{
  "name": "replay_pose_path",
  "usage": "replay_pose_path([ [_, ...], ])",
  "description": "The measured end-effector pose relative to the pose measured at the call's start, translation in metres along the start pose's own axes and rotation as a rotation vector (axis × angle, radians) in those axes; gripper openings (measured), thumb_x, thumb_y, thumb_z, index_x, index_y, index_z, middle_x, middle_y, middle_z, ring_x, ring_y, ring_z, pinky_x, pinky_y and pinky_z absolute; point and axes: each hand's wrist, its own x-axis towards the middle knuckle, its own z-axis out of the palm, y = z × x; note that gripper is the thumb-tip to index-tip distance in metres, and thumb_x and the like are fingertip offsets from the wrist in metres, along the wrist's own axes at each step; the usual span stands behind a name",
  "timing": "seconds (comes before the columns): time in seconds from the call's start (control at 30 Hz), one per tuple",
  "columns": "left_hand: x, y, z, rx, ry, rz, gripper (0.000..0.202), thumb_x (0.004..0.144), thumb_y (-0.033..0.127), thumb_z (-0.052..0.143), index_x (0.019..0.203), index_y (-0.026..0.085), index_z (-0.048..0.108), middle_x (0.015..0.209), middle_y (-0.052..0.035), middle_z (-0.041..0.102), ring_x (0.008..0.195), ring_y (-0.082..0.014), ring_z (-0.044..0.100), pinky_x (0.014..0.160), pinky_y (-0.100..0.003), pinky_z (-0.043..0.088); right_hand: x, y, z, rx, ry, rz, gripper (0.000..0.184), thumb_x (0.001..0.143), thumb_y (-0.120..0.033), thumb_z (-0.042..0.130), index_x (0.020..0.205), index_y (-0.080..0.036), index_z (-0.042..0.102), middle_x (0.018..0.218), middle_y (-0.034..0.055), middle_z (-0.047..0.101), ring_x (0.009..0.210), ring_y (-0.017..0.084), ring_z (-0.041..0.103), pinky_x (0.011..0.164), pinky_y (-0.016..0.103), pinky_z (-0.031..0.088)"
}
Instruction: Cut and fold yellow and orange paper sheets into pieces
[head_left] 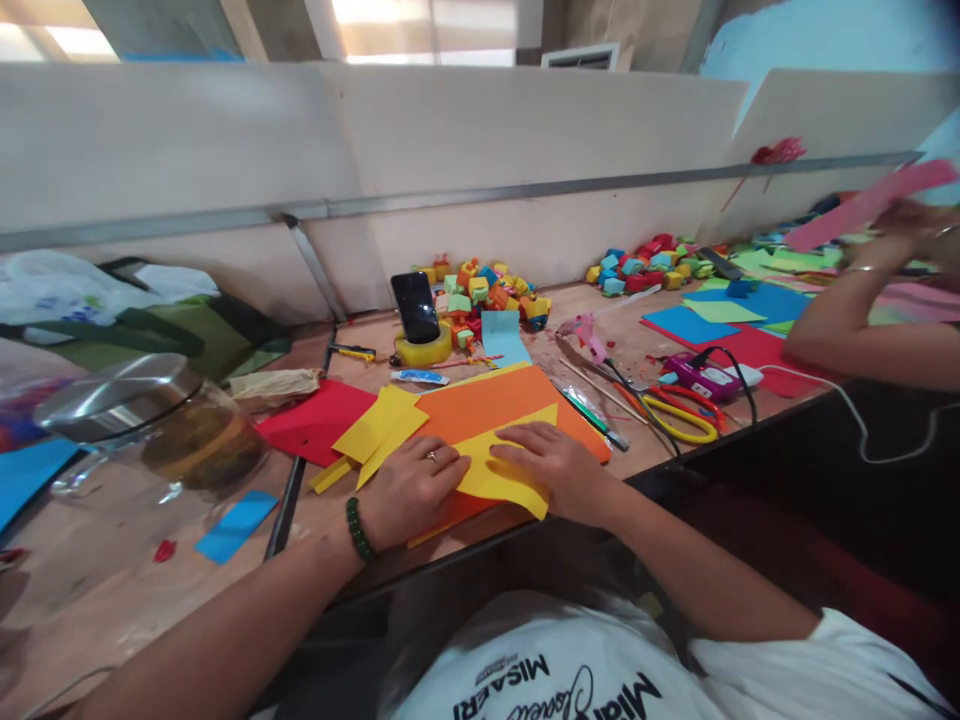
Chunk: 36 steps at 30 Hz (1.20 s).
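Head view: left fingers (448, 467) and right fingers (526, 437) over partly hidden yellow sheet (504, 482), any grasp unclear.

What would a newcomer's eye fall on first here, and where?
Probably the bright yellow sheet that the left hand and right hand touch, over orange paper near the table's front. Beyond it, a dark phone stands beside colourful blocks; a glass jug sits to the left.

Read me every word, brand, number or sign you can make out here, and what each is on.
"MISAERI": white shirt, last letters uncertain.
"Mia...": same shirt, ending unclear.
Script and small print, same shirt: not legible.
Plastic bag: print too blurred to read.
Blue-and-white packet: any print too small to read.
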Motion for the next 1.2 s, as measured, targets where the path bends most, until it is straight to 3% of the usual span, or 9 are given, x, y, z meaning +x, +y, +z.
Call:
replay_pose_path([
  [0.27,0.001,-0.014,0.002,-0.296,-0.1,-0.146,0.044,0.068,0.002,0.047,0.099,0.02,0.073,0.101,-0.0061,0.073,0.093,-0.0177,0.065,0.084,-0.029,0.054,-0.013,0.001,-0.002,0.258,-0.074,0.139,0.05,0.077,0.001,0.047,0.117,-0.022,0.068,0.124,0.0096,0.066,0.117,0.02,0.06,0.098,0.039,0.052],
  [0.5,-0.003,-0.014,-0.007,-0.092,0.094,-0.174,0.025,0.079,0.014,0.052,0.094,0.019,0.071,0.093,-0.0075,0.073,0.088,-0.0207,0.064,0.086,-0.037,0.053,0.005,0.005,-0.018,0.008,0.141,0.11,0.041,0.076,-0.002,0.055,0.108,-0.021,0.071,0.118,0.0129,0.066,0.108,0.026,0.059,0.09,0.046,0.052],
  [0.7,-0.003,-0.005,-0.007,-0.145,-0.154,-0.154,0.035,0.063,0.003,0.052,0.09,0.019,0.068,0.096,-0.0071,0.071,0.089,-0.0213,0.063,0.079,-0.032,0.052,0.0,0.006,-0.016,0.115,-0.092,0.118,0.038,0.074,-0.002,0.06,0.106,-0.019,0.071,0.107,0.011,0.071,0.101,0.023,0.062,0.087,0.039,0.053],
  [0.8,0.002,-0.001,-0.008,-0.297,-0.173,-0.281,0.044,0.064,0.004,0.053,0.101,0.02,0.069,0.094,-0.0054,0.073,0.087,-0.0198,0.065,0.075,-0.028,0.052,-0.006,0.006,-0.015,0.202,-0.088,0.168,0.024,0.08,-0.013,0.064,0.101,-0.02,0.073,0.111,0.0105,0.071,0.103,0.022,0.063,0.089,0.038,0.052],
  [0.87,0.005,-0.001,-0.01,-0.449,-0.159,-0.424,0.036,0.071,0.012,0.054,0.101,0.02,0.071,0.089,-0.0041,0.074,0.08,-0.0182,0.065,0.071,-0.026,0.051,-0.008,0.006,-0.015,0.276,-0.05,0.224,0.015,0.084,-0.024,0.065,0.096,-0.021,0.074,0.11,0.0099,0.072,0.102,0.022,0.064,0.089,0.038,0.052],
  [0.93,0.007,-0.003,-0.013,-0.6,-0.179,-0.557,0.023,0.078,0.026,0.054,0.089,0.018,0.072,0.075,-0.002,0.071,0.068,-0.0157,0.062,0.061,-0.023,0.047,-0.008,0.007,-0.016,0.354,-0.011,0.301,0.016,0.087,-0.031,0.061,0.091,-0.022,0.073,0.106,0.0079,0.073,0.098,0.021,0.065,0.086,0.036,0.052],
  [1.03,0.009,-0.008,-0.015,-0.739,-0.217,-0.687,0.033,0.078,0.045,0.054,0.07,0.016,0.067,0.056,0.0019,0.056,0.052,-0.0111,0.048,0.046,-0.019,0.034,-0.004,0.009,-0.015,0.418,-0.004,0.414,0.026,0.089,-0.039,0.056,0.079,-0.02,0.071,0.084,0.0049,0.071,0.08,0.018,0.065,0.072,0.031,0.052],
  [1.13,0.01,-0.012,-0.012,-0.78,-0.214,-0.761,0.04,0.075,0.053,0.051,0.063,0.016,0.06,0.05,0.0049,0.043,0.047,-0.0082,0.035,0.042,-0.02,0.025,-0.001,0.008,-0.013,0.41,0.001,0.506,0.035,0.088,-0.045,0.055,0.067,-0.018,0.063,0.066,0.0013,0.06,0.062,0.015,0.055,0.058,0.027,0.044],
  [1.2,0.011,-0.013,-0.01,-0.777,-0.205,-0.781,0.039,0.074,0.053,0.051,0.061,0.016,0.056,0.051,0.0056,0.04,0.047,-0.0078,0.031,0.042,-0.02,0.023,-0.001,0.006,-0.013,0.421,0.024,0.539,0.032,0.085,-0.047,0.058,0.074,-0.018,0.063,0.07,0.0009,0.061,0.065,0.015,0.055,0.059,0.027,0.043],
])
